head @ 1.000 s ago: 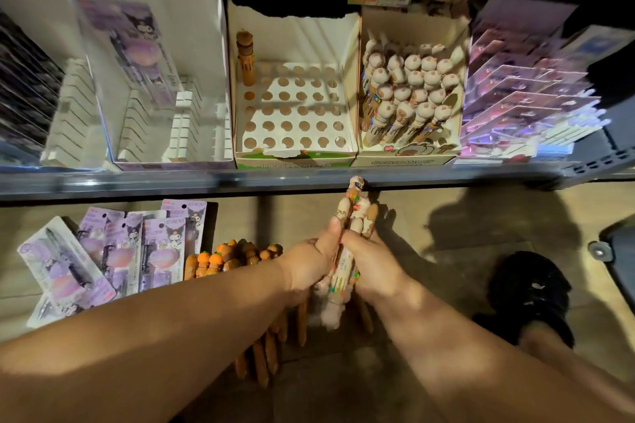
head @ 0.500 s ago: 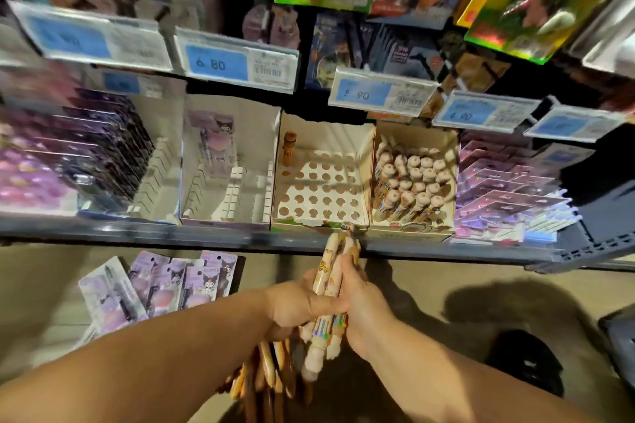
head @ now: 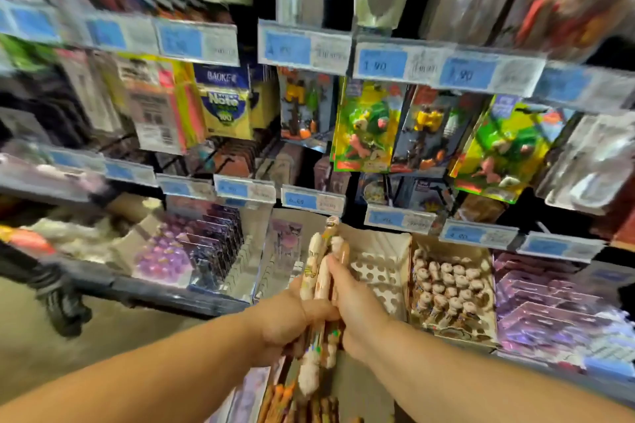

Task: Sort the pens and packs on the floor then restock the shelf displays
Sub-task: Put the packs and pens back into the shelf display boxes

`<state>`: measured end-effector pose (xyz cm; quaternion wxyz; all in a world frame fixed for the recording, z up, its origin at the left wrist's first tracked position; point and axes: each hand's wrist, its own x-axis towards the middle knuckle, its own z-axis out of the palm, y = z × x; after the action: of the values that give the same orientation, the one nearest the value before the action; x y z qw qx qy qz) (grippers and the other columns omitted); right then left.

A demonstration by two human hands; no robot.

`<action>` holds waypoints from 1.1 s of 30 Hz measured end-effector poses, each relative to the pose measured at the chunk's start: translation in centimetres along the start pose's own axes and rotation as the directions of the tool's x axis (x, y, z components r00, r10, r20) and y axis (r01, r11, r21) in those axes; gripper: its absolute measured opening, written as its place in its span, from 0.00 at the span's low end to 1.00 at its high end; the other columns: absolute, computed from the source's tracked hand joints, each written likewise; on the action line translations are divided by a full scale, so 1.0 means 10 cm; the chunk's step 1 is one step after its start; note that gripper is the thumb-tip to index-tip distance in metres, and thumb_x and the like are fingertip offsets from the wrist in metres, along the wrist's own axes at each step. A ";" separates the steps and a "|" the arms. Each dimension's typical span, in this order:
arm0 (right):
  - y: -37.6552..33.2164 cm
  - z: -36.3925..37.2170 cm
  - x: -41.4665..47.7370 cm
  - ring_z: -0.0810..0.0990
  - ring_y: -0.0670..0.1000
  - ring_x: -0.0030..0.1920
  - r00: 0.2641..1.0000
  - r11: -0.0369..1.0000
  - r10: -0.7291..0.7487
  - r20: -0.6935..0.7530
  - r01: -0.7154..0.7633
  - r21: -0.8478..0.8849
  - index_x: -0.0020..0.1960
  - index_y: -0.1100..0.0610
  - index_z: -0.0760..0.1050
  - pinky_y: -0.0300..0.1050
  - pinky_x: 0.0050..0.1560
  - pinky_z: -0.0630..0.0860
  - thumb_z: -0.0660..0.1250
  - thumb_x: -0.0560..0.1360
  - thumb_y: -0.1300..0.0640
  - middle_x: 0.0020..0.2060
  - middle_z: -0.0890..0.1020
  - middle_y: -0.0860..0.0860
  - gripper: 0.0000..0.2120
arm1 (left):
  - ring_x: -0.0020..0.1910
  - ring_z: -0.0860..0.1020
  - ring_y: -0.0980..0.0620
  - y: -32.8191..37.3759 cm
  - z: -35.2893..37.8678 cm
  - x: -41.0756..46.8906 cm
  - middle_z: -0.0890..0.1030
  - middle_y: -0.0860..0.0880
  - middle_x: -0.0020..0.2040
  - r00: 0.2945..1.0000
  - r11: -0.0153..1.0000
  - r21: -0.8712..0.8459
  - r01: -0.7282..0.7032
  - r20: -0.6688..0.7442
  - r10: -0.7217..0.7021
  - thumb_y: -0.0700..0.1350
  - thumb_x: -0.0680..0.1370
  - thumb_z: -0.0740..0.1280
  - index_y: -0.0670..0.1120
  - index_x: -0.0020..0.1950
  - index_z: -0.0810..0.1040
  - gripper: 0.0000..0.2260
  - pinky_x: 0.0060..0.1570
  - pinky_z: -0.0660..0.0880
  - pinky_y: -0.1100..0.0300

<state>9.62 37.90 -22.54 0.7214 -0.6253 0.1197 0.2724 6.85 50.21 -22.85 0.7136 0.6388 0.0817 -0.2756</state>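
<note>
A bundle of cream character pens stands upright between my two hands, in front of the bottom shelf. My left hand grips the bundle from the left and my right hand grips it from the right. Behind the bundle is a white holed display box, mostly bare of pens. To its right a box of matching cream pens is nearly full. A box with one purple pack stands to the left. Orange pens lie on the floor below my hands.
Purple packs fill the trays at the shelf's left and right. Price labels line the shelf edges. Hanging toy and note packs crowd the upper rows. A dark wheeled object stands on the floor at left.
My view has swung upward from the floor to the upper shelves. Both hands have lifted the pen bundle higher, in front of the holed box. The floor packs have left view.
</note>
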 end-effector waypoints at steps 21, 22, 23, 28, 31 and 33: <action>-0.22 -0.27 -0.38 0.76 0.48 0.59 0.985 0.980 -0.165 0.041 0.169 -0.105 0.51 0.42 0.72 0.56 0.68 0.69 0.61 0.74 0.34 0.56 0.80 0.47 0.14 | 0.50 0.84 0.50 0.18 0.79 -0.31 0.85 0.48 0.50 0.905 0.938 -0.091 -0.334 -0.308 0.293 0.42 0.79 0.67 0.48 0.60 0.77 0.11 0.42 0.79 0.59; -0.23 -0.28 -0.39 0.77 0.47 0.57 0.984 0.980 -0.170 0.046 0.174 -0.093 0.50 0.42 0.72 0.55 0.68 0.69 0.61 0.75 0.34 0.54 0.81 0.46 0.13 | 0.49 0.84 0.50 0.19 0.80 -0.31 0.86 0.46 0.49 0.907 0.933 -0.119 -0.339 -0.306 0.290 0.41 0.78 0.67 0.47 0.60 0.78 0.10 0.40 0.79 0.60; -0.23 -0.29 -0.39 0.78 0.45 0.56 0.983 0.980 -0.177 0.052 0.181 -0.082 0.51 0.42 0.74 0.54 0.67 0.69 0.60 0.75 0.35 0.53 0.81 0.45 0.13 | 0.47 0.84 0.49 0.17 0.81 -0.29 0.86 0.45 0.48 0.908 0.930 -0.145 -0.338 -0.309 0.282 0.41 0.78 0.67 0.46 0.58 0.78 0.09 0.39 0.79 0.59; -0.25 -0.31 -0.42 0.79 0.42 0.52 0.976 0.974 -0.206 0.070 0.211 -0.085 0.57 0.45 0.76 0.48 0.62 0.73 0.59 0.77 0.38 0.50 0.83 0.44 0.15 | 0.44 0.84 0.44 0.12 0.80 -0.23 0.84 0.40 0.46 0.930 0.916 -0.245 -0.318 -0.266 0.252 0.43 0.74 0.72 0.41 0.61 0.77 0.16 0.37 0.79 0.56; -0.30 -0.35 -0.42 0.81 0.41 0.49 0.974 0.967 -0.216 0.061 0.222 -0.126 0.55 0.46 0.78 0.42 0.52 0.76 0.58 0.78 0.38 0.47 0.85 0.45 0.16 | 0.44 0.83 0.42 0.12 0.79 -0.21 0.83 0.38 0.48 0.941 0.916 -0.259 -0.305 -0.227 0.250 0.43 0.70 0.72 0.40 0.64 0.76 0.23 0.37 0.79 0.54; -0.31 -0.36 -0.43 0.81 0.42 0.49 0.975 0.963 -0.214 0.060 0.221 -0.154 0.52 0.45 0.78 0.41 0.50 0.75 0.57 0.79 0.38 0.46 0.85 0.45 0.15 | 0.42 0.83 0.42 0.12 0.78 -0.20 0.82 0.38 0.47 0.946 0.918 -0.264 -0.295 -0.214 0.243 0.43 0.69 0.72 0.39 0.64 0.75 0.24 0.37 0.78 0.54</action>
<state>8.37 33.18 -18.36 0.6968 -0.6847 0.0128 0.2135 3.98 43.36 -19.58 0.8212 0.5532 0.0957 -0.1018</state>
